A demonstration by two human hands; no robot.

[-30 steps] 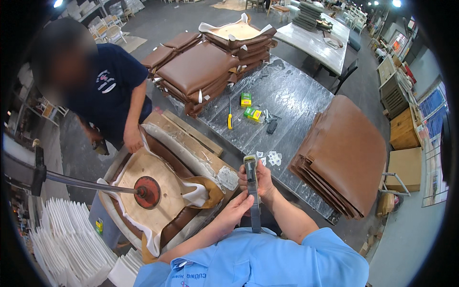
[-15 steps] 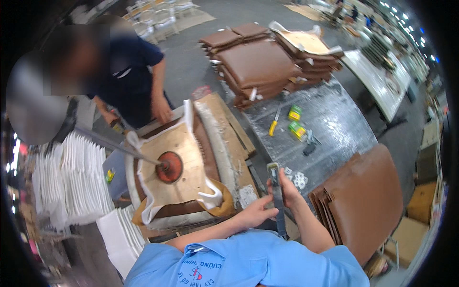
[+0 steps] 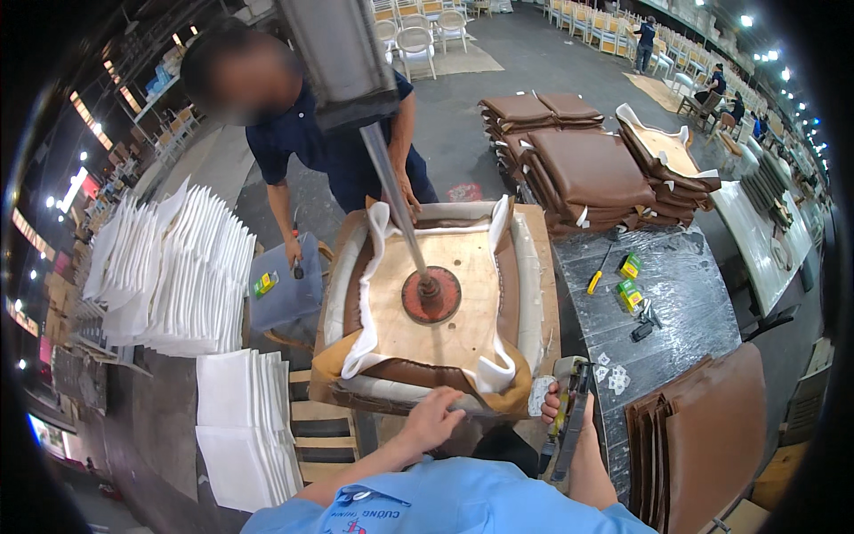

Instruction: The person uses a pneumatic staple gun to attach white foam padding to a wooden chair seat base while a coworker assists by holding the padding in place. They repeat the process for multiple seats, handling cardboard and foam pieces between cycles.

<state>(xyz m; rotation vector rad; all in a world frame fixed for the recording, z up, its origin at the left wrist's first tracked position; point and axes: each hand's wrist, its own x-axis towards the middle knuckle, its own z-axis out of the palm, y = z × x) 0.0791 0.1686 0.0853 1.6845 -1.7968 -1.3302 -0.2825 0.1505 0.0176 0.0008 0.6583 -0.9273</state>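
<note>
In my right hand [image 3: 553, 405] is a staple gun [image 3: 571, 418], held upright beside the near right corner of a seat cushion. My left hand [image 3: 433, 418] is at the cushion's near edge, fingers stretched out and holding nothing; whether they touch it I cannot tell. The cushion lies underside up, its plywood base [image 3: 391, 298] showing inside brown leather [image 3: 508, 294] and white padding [image 3: 354, 351]. A red round disc [image 3: 431, 307] on a metal rod [image 3: 397, 196] rests on the plywood. Tan-brown cover material [image 3: 514, 399] is loose at the near right corner.
Across the cushion stands a co-worker [image 3: 325, 147], one hand near its far edge, the other holding a tool over a grey stool [image 3: 285, 298]. White pads [image 3: 169, 276] are stacked at left. The right table [image 3: 694, 267] bears a yellow-handled tool [image 3: 598, 276], small boxes [image 3: 630, 294] and brown leather pieces [image 3: 712, 418].
The view has swung left. My left hand has left the staple gun and moved to the cushion's near edge. My right hand still holds the gun, now beside the cushion's corner.
</note>
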